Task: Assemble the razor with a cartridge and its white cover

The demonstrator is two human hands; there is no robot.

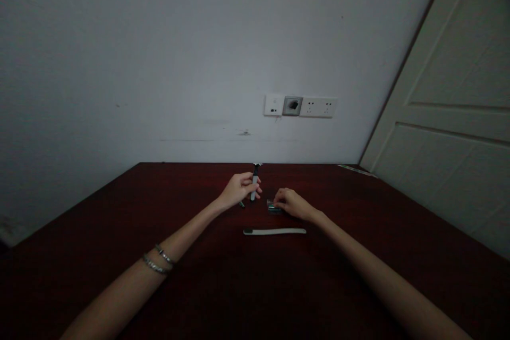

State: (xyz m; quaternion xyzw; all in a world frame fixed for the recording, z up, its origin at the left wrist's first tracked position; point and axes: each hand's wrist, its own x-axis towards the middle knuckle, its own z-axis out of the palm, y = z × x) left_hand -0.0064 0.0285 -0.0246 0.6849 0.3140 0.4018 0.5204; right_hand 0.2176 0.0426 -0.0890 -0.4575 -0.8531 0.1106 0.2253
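My left hand (239, 189) is closed round a slim razor-like tool (254, 180) with a dark head and pale handle, held upright just above the dark red table (119, 234). My right hand (290, 203) rests on the table to the right of it, fingers curled onto a small dark greenish packet (272, 206). Nearer to me, below both hands, a long pale strip-shaped piece (274, 231) lies flat on the table. Two bracelets (158, 261) sit on my left forearm.
A white wall rises behind the table with a row of sockets (300, 106). A pale panelled door (450, 133) stands at the right. A thin light object (353, 169) lies at the table's far right edge.
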